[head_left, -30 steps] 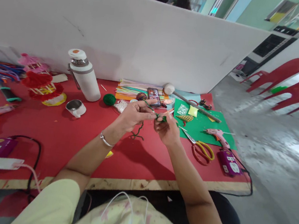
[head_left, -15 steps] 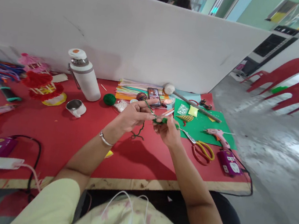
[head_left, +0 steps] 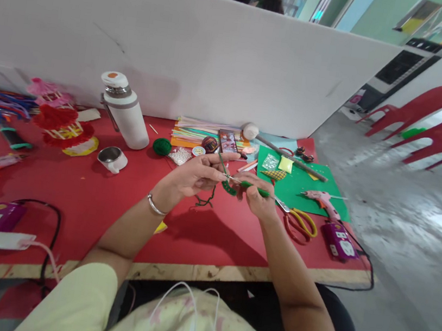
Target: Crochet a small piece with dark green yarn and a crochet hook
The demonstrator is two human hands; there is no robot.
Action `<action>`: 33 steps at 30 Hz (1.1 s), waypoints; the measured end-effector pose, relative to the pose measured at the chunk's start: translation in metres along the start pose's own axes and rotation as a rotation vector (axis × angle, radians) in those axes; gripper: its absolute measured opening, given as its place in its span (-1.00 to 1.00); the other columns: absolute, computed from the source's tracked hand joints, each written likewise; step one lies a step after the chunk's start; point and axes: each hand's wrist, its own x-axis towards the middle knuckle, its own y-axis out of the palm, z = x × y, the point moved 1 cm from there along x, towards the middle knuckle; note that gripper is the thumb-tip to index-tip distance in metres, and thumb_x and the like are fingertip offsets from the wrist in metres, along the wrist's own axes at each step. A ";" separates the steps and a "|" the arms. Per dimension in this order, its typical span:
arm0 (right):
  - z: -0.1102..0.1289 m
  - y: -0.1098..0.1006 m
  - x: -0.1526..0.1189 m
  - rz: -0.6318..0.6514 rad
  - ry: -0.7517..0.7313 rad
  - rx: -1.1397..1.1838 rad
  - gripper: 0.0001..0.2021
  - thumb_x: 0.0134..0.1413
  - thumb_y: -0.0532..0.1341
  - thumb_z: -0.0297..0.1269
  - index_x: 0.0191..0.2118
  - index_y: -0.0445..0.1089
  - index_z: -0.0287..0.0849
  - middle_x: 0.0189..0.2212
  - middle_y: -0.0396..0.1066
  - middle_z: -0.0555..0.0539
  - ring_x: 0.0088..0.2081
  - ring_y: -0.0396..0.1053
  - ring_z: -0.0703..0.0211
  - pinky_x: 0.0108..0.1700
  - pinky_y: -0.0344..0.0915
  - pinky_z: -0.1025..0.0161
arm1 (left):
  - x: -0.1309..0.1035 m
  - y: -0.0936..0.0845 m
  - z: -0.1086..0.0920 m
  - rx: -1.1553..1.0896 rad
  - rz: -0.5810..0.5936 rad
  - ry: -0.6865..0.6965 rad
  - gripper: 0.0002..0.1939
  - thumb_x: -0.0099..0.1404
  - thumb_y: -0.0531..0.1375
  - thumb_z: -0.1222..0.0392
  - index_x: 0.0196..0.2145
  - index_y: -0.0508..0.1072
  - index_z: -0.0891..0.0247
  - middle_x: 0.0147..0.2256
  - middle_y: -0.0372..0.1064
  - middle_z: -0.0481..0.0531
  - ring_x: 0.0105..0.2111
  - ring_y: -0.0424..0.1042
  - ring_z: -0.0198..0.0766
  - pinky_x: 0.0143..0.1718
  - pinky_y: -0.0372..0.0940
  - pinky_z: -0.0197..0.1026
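Note:
A small dark green crocheted piece (head_left: 229,188) hangs between my two hands above the red table. My left hand (head_left: 199,172) pinches its top edge, with green yarn running up over the raised index finger. In my right hand (head_left: 259,193) is a crochet hook with a green handle (head_left: 256,189); its metal tip points left and meets the work at my left fingertips. A loose green yarn tail (head_left: 204,202) dangles below my left hand. Behind my left hand lies a green yarn ball (head_left: 161,147), beside a bag of white beads (head_left: 180,155).
Scissors (head_left: 299,223) and a pink glue gun (head_left: 325,203) lie right, near a purple box (head_left: 339,241). A white bottle (head_left: 126,111) and metal cup (head_left: 112,159) stand left. A phone (head_left: 228,141) lies behind my hands; people are beyond the white partition (head_left: 180,45).
My right hand has moved slightly right and turned, so the hook's green handle and metal shaft now show. The crocheted piece is more visible. My left index finger has shifted slightly.

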 end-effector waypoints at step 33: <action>0.066 -0.025 0.005 0.374 -0.209 -0.389 -0.74 0.36 0.30 -0.10 -0.06 0.68 -0.09 -0.20 0.69 -0.18 -0.17 0.62 0.08 -0.13 0.54 0.17 | 0.003 -0.002 0.004 0.056 0.108 -0.143 -0.34 -0.02 0.36 0.36 0.11 0.63 0.29 -0.45 0.41 -0.08 -0.69 -0.09 -0.60 -0.70 -0.21 -0.36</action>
